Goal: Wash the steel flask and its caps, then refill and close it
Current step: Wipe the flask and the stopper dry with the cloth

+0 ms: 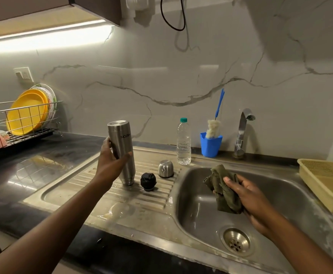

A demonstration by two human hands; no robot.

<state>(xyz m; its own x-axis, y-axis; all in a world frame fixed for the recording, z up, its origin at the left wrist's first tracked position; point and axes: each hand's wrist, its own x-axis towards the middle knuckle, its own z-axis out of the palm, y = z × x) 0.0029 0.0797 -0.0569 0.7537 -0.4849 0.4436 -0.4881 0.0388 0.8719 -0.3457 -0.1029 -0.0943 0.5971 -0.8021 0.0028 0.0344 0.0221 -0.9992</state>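
The steel flask [123, 147] stands upside down, mouth on the ribbed drainboard [102, 180], tilted slightly, and my left hand [110, 161] grips its middle. Right beside it on the ribs sits the black inner cap [148, 181]. Just beyond that stands the steel outer cap [166, 168]. My right hand [248, 196] hovers over the sink basin [197, 212], closed around a crumpled dark green cloth [221, 186]. A clear plastic water bottle [183, 142] with a teal lid stands at the back edge of the drainboard.
A blue cup [210, 146] holding a bottle brush stands beside the steel tap [242, 131] at the back. A cream plastic basket [328, 182] sits right of the sink. At the far left, a wire dish rack [23, 123] holds yellow plates. A puddle [120, 210] lies on the drainboard's front.
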